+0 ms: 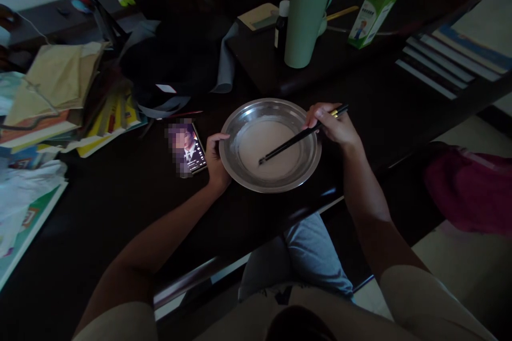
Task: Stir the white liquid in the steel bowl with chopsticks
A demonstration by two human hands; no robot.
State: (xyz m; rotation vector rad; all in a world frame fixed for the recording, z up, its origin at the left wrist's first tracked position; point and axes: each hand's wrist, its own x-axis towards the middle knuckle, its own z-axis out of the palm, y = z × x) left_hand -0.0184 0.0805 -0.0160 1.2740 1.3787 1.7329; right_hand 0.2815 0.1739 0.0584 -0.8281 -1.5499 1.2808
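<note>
A shiny metal bowl [276, 185] stands on the dark table in front of me, holding a pale, whitish liquid [274, 141]. My left hand [218, 162] grips the bowl's left rim, thumb over the edge and the other fingers hidden beneath. In my right hand [330, 123], at the right rim, are black chopsticks [294, 141] with a gold band near the top. Their tips dip into the liquid around its middle. Just left of my left hand lies a phone [192, 152] with its screen lit, partly blurred out.
A tall green bottle [306, 16] and a small dark bottle [281, 26] stand behind the bowl. Beyond them is a green-and-white carton [370, 18]. Books [448, 56] are stacked at right, papers [52, 85] pile up at left, and a black bag [176, 58] lies behind the phone.
</note>
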